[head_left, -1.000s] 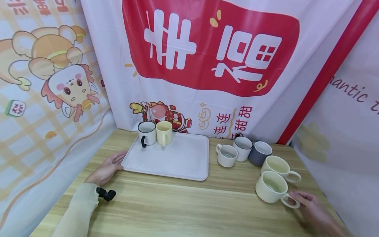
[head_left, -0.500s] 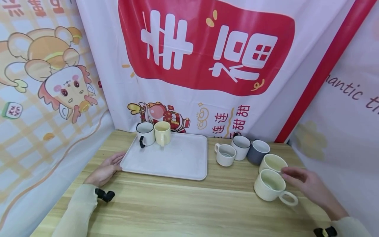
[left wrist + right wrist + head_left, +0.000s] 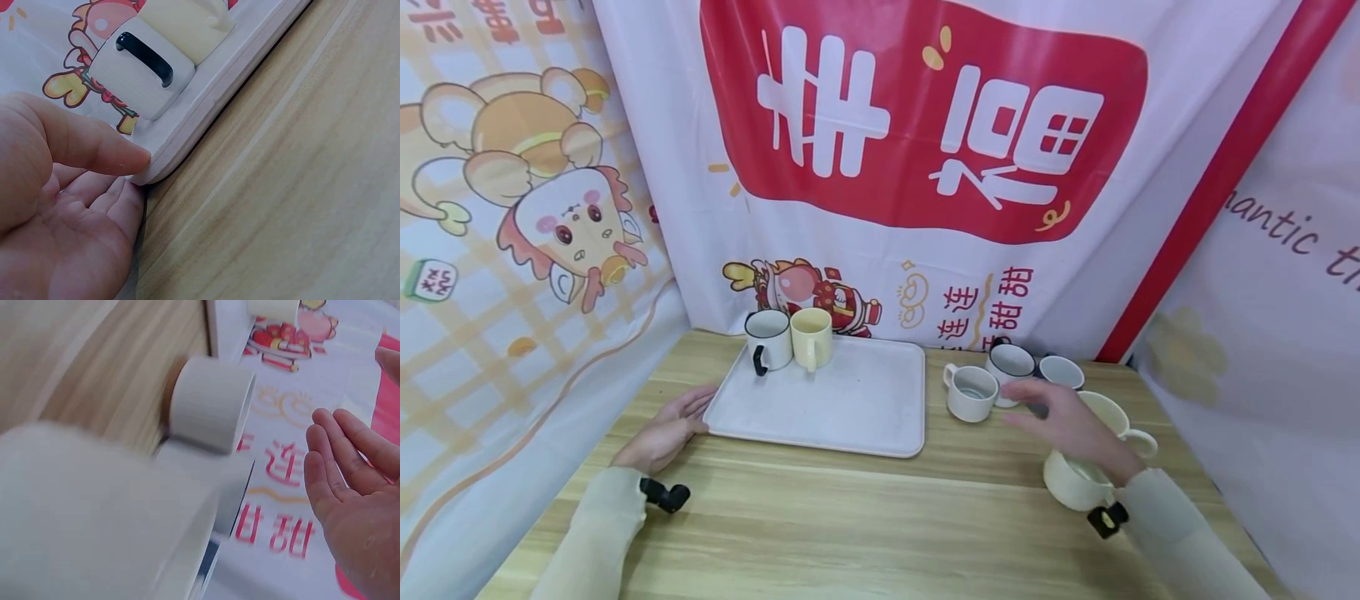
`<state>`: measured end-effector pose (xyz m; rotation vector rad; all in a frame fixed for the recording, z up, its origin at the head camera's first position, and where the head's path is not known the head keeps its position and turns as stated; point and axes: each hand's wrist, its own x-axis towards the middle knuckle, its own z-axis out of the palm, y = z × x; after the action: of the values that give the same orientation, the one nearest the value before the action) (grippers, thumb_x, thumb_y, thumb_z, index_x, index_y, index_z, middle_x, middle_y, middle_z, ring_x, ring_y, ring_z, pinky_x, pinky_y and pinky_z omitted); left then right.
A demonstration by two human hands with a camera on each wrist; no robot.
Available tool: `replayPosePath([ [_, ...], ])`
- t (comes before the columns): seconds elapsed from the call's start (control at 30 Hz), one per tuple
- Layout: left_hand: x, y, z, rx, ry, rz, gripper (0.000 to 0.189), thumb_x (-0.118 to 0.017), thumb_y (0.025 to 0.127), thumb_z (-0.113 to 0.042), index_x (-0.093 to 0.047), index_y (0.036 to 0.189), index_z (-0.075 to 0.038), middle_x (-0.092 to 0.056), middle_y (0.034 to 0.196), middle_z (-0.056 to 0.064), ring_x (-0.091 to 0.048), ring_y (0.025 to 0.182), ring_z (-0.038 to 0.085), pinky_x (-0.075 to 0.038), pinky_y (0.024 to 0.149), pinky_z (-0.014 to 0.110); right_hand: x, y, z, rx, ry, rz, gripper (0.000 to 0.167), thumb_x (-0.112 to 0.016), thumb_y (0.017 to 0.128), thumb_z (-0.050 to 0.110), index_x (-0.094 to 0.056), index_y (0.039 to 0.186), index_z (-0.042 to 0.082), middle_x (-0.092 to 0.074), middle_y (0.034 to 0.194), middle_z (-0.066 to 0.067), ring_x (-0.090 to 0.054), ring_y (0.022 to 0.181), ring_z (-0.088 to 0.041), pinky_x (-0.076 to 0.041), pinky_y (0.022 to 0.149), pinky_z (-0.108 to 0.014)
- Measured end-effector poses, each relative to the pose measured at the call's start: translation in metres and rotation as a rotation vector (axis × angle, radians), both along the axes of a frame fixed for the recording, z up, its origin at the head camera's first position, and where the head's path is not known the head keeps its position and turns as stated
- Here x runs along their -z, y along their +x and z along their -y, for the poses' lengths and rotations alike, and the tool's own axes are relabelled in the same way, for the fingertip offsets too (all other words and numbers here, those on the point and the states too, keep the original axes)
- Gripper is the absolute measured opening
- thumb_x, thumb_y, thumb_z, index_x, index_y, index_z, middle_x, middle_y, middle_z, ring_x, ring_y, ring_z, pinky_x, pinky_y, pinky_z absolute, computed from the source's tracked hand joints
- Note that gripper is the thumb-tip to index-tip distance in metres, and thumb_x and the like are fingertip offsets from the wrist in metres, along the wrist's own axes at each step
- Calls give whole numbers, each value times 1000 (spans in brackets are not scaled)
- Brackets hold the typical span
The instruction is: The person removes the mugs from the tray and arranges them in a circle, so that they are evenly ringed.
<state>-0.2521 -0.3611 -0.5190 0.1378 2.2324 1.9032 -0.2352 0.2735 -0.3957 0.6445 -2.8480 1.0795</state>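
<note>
Noted left hand pinching near-left corner of white tray. Saw black-rimmed white mug and pale-yellow mug side by side at tray's rear left. Found short white cup on wood table, right of tray, with handle facing tray, away from right hand. Recorded right hand as empty, with fingers extended, just right of cup, nearer than left hand.

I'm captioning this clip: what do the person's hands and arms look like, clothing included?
The left hand and right hand wear no gloves. The left sleeve and right sleeve are plain cream, ending near the wrists. A knobbed black fitting sits by the left one's end, a boxier black clip by the right's.
</note>
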Motion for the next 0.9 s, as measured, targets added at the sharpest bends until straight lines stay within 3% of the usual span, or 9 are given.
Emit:
replayPosePath([
  [0.23,-2,1,-1,5,-1,2,88,-48,92,14,-2,166,6,-2,175,30,-2,163,46,-12,134,52,-1,-24,64,-123,-59,30,51,-79,94,31,-68,139,9,-70,141,-12,-65,133,-35,-53,116,-59],
  [0.43,-2,2,-1,13,1,-8,88,-49,91,14,-3,166,8,-2,175,31,-2,163,48,-20,133,41,7,-42,118,-170,-14,0,51,-79,93,35,-69,137,11,-73,136,-7,-66,130,-29,-54,117,-51],
  [0.53,-1,2,0,14,2,-12,88,-49,91,14,-3,166,8,-2,175,32,-2,162,48,-24,132,36,10,-49,145,-171,-15,36,51,-79,93,36,-68,138,14,-72,138,-5,-65,131,-27,-53,118,-50],
  [0.67,0,0,0,12,8,-7,88,-48,91,14,-3,166,8,-2,175,32,-2,163,48,-21,133,41,17,-62,176,-147,15,28,50,-78,94,41,-68,137,19,-71,137,-1,-64,132,-28,-54,116,-48],
  [0.9,0,0,2,14,13,-8,88,-48,90,14,-3,166,8,-2,175,32,-1,163,47,-17,134,45,30,-89,222,-162,-65,59,52,-77,95,35,-66,140,12,-70,140,-8,-63,132,-28,-54,118,-47],
])
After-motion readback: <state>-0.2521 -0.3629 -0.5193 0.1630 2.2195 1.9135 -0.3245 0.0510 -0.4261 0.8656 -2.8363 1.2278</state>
